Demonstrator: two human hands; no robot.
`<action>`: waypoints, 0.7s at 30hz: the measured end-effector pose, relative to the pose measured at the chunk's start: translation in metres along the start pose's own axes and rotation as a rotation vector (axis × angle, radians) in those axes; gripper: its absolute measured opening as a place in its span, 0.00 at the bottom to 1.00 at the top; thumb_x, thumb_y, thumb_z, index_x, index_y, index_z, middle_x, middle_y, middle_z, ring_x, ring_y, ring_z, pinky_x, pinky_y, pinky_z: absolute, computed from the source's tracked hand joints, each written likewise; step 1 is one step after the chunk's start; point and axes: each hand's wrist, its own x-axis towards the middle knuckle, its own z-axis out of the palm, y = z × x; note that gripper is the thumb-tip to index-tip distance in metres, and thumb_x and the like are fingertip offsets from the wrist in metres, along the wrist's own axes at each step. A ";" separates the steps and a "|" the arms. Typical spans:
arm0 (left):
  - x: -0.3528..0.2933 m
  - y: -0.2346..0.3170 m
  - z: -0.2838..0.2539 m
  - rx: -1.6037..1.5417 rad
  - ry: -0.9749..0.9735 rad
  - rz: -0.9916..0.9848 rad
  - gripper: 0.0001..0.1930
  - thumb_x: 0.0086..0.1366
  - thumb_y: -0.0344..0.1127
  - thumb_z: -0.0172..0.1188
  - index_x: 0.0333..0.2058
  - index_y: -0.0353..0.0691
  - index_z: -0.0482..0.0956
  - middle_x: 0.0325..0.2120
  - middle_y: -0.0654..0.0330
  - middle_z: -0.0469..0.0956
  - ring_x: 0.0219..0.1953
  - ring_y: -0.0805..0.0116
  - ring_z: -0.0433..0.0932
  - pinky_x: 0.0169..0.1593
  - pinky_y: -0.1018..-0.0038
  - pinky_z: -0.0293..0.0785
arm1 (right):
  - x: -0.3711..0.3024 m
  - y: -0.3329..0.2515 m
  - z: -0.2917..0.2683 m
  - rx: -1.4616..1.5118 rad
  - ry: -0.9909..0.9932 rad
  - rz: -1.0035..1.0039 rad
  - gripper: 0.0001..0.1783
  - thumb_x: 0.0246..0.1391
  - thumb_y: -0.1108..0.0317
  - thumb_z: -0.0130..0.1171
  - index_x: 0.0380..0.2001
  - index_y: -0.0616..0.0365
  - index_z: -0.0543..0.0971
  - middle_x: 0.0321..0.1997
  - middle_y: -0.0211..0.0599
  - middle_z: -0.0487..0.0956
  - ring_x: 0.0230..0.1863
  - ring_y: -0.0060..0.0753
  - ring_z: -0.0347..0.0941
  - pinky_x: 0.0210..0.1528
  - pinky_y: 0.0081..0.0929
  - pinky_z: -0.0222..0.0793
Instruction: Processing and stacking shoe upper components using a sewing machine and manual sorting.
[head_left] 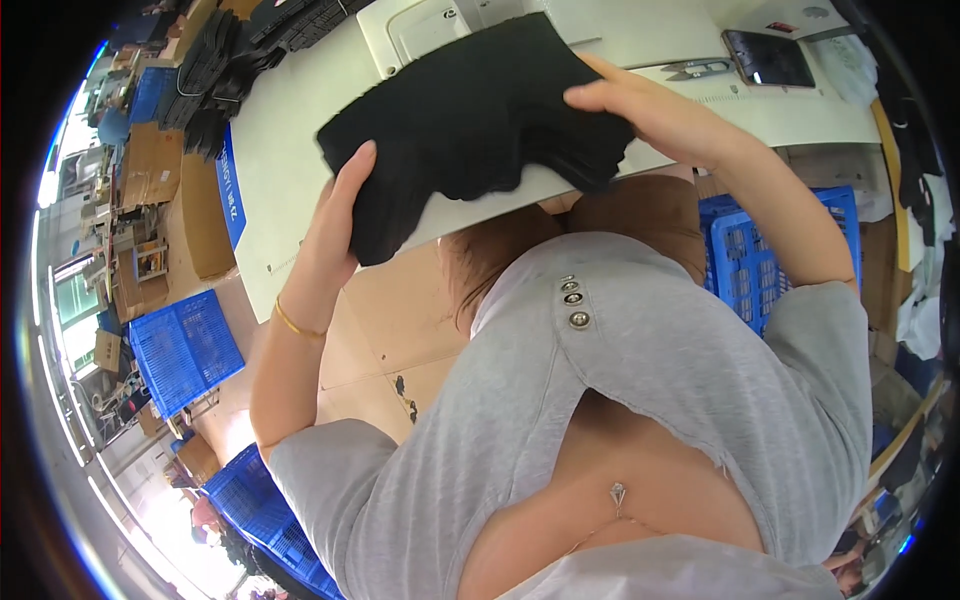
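Between my two hands a piece of black fabric [460, 110] is stretched out above the front of a white sewing table. My left hand [338, 215] grips its left end, thumb on top and the fingers hidden beneath. At the right end my right hand [655, 110] pinches it, its thumb lying on the cloth and the other fingers mostly behind it. The fabric's lower edge hangs in loose folds over the table's front edge. What kind of garment piece it is, I cannot tell.
On the white table [275, 175] lie a phone [768, 58] and small thread snips [698, 69] at the right. Behind the fabric is a white machine bed [415, 35]. Black fabric stacks [215, 75] sit far left. Blue crates [185, 350] stand on the floor.
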 end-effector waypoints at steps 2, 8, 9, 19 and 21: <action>0.003 -0.010 -0.013 0.303 0.021 0.553 0.27 0.68 0.44 0.57 0.59 0.31 0.68 0.50 0.56 0.77 0.51 0.68 0.76 0.58 0.73 0.71 | -0.010 -0.034 0.001 -0.047 0.003 0.024 0.54 0.53 0.45 0.63 0.72 0.60 0.49 0.71 0.50 0.61 0.71 0.41 0.56 0.70 0.32 0.52; 0.051 -0.036 -0.032 0.428 -0.090 0.641 0.58 0.51 0.22 0.70 0.71 0.40 0.35 0.64 0.51 0.59 0.64 0.62 0.61 0.67 0.66 0.59 | 0.020 0.018 0.006 -0.147 0.036 -0.460 0.63 0.41 0.72 0.72 0.74 0.50 0.42 0.76 0.42 0.52 0.76 0.42 0.45 0.75 0.34 0.42; 0.055 -0.038 -0.034 0.454 -0.103 0.628 0.59 0.51 0.23 0.71 0.71 0.39 0.34 0.65 0.50 0.57 0.65 0.60 0.60 0.68 0.65 0.58 | 0.015 0.006 0.008 -0.181 0.018 -0.367 0.64 0.39 0.69 0.74 0.74 0.51 0.43 0.75 0.43 0.55 0.75 0.41 0.49 0.74 0.34 0.44; 0.058 -0.046 -0.028 0.780 -0.001 1.043 0.71 0.41 0.33 0.80 0.70 0.37 0.27 0.70 0.45 0.47 0.70 0.50 0.54 0.71 0.59 0.50 | 0.019 0.015 -0.002 -0.328 0.134 -0.671 0.68 0.35 0.63 0.78 0.73 0.54 0.44 0.74 0.47 0.56 0.73 0.49 0.52 0.73 0.41 0.48; 0.061 -0.044 -0.016 0.963 0.006 1.159 0.72 0.42 0.36 0.79 0.70 0.37 0.25 0.71 0.45 0.43 0.70 0.49 0.52 0.72 0.58 0.46 | 0.023 0.013 0.012 -0.236 0.170 -0.692 0.68 0.34 0.62 0.79 0.73 0.55 0.44 0.74 0.48 0.55 0.73 0.49 0.51 0.73 0.41 0.48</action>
